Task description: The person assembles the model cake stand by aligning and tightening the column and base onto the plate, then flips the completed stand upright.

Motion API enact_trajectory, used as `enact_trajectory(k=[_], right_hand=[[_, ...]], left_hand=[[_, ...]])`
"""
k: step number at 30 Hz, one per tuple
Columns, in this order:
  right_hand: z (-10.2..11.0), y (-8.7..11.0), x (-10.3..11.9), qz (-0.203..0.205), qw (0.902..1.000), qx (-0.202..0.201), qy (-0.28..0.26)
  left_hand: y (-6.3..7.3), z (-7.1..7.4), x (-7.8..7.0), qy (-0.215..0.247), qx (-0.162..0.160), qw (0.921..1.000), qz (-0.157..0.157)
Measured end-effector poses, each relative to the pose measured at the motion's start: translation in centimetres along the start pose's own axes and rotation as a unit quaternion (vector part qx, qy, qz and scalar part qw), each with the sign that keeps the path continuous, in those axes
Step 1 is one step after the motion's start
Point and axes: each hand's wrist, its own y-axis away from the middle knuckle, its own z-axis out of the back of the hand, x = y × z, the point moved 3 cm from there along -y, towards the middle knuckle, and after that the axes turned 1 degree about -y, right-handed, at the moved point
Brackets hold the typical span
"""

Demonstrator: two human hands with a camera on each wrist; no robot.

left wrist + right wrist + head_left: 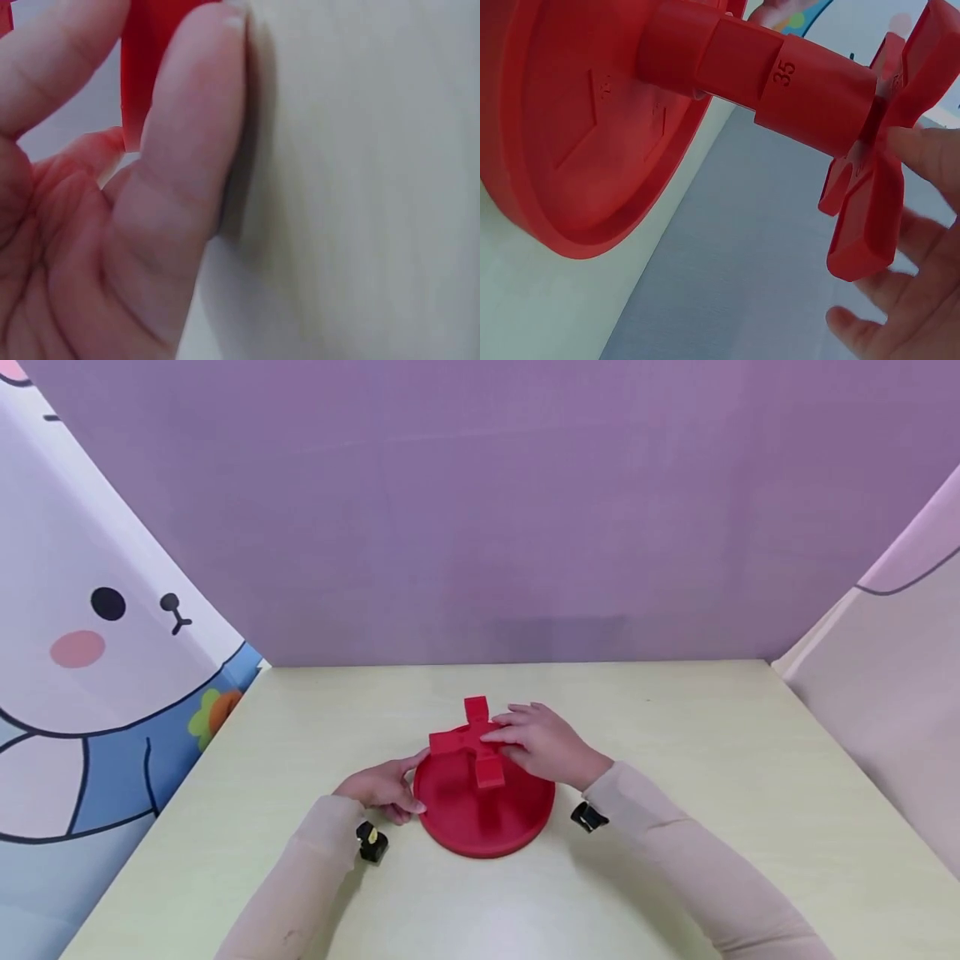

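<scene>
A red plastic piece stands upright on the table: a round base point(480, 831) with a raised rim, a thick column point(810, 94) marked 35, and a cross-shaped top point(450, 742). My left hand point(381, 787) holds the base by its left rim. Close up in the left wrist view, one finger point(187, 120) lies straight beside the tabletop, with red showing past it. My right hand point(551, 745) is over the right arm of the cross. In the right wrist view, one fingertip point(911, 146) touches the cross near its middle, and other fingers are behind it.
The pale wooden table point(675, 735) ends at a purple backdrop point(487, 527). A printed cartoon panel point(75, 693) stands on the left. Black wrist devices hang beneath both sleeves, the left one point(371, 842) near the base.
</scene>
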Motion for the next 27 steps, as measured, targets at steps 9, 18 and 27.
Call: enact_trajectory(k=[9,18,27], right_hand=[[0.0,0.4,0.6,-0.037,0.9993,0.0,0.0],[0.2,0.4,1.7,-0.036,0.9991,0.016,0.011],[0.7,0.3,1.6,-0.056,0.9976,0.013,-0.038]], left_hand=[[0.2,0.0,0.1,-0.013,-0.014,0.9998,0.005],[0.4,0.0,0.2,0.001,-0.007,1.0,-0.005],[0.4,-0.1,0.2,0.001,-0.014,0.9999,-0.004]])
